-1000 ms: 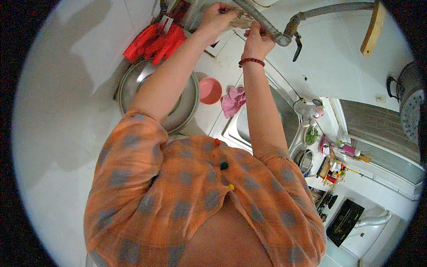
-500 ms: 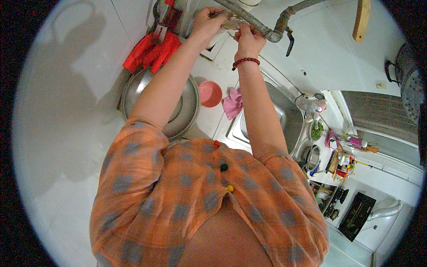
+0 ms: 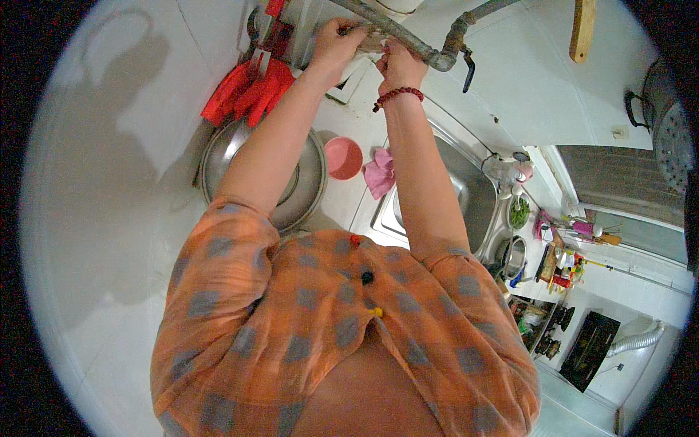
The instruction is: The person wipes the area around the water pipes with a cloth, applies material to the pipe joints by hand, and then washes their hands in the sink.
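Observation:
Up at the top of the view, both my hands are raised beside a grey metal pipe (image 3: 393, 33). My left hand (image 3: 338, 47) has its fingers curled on a small, dull, brownish piece (image 3: 373, 38) just under the pipe, too unclear to name. My right hand (image 3: 399, 69), with a dark red bead bracelet (image 3: 402, 95) at the wrist, is closed at the other end of that piece; what exactly its fingers grip is hidden. A black-handled valve (image 3: 468, 69) hangs from the pipe right of my hand.
Red gloves (image 3: 229, 95) hang at left above a large metal lid (image 3: 218, 171). A pink bowl (image 3: 344, 158), pink cloth (image 3: 378, 175) and steel sink (image 3: 477, 204) lie below. At right are a pot (image 3: 666, 146), a cluttered counter (image 3: 542, 255) and a dark range hood (image 3: 590, 346).
Over the last second the pipe, the pot and both hands have shifted somewhat leftward in the view, along with a slight shift of the whole scene. My fingers stay at the same piece.

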`<state>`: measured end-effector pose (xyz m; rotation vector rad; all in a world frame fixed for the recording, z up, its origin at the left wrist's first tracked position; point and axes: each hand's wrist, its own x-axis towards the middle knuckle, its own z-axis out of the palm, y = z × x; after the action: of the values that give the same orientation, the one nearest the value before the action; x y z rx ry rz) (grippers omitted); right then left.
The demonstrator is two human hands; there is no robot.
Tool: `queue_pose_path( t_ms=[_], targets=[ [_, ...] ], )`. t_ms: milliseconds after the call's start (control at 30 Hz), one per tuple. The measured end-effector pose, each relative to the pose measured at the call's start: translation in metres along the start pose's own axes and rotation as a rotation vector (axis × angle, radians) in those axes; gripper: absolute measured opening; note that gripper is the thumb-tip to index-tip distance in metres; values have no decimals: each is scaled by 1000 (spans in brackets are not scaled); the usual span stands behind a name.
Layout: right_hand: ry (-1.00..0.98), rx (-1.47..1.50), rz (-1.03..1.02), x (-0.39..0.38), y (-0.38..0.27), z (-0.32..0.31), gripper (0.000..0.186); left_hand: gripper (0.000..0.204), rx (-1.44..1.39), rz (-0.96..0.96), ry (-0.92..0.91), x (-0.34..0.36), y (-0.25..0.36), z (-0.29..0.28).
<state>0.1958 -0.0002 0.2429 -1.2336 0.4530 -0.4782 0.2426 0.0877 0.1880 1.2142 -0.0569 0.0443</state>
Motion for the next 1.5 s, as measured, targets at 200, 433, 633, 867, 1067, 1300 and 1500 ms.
queue_pose_path(
  t_ms=[200, 433, 633, 867, 1067, 1300, 1500],
  targets=[
    [-70, -62, 90, 0, -5, 0, 9, 33, -3, -54, -3, -4, 6, 1],
    [-153, -81, 176, -15, 5, -18, 7, 31, -177, -93, -42, -5, 8, -7],
    [-220, -26, 45, -23, -2, -28, 9, 32, 162, -42, 14, -7, 13, -6],
    [-495, -327, -313, -45, -39, -28, 12, 30, 474, 140, 30, 5, 28, 1],
    [-657, -749, -644, -7, -124, -15, 16, 25, 244, 86, -5, -5, 25, -8],
    [-590, -1143, -769, 19, -115, 5, 22, 22, 574, 275, 58, -11, 49, 5],
    [-545, -1245, -857, 17, -107, -8, 22, 21, 601, 386, 5, -16, 31, -12]
  ],
)
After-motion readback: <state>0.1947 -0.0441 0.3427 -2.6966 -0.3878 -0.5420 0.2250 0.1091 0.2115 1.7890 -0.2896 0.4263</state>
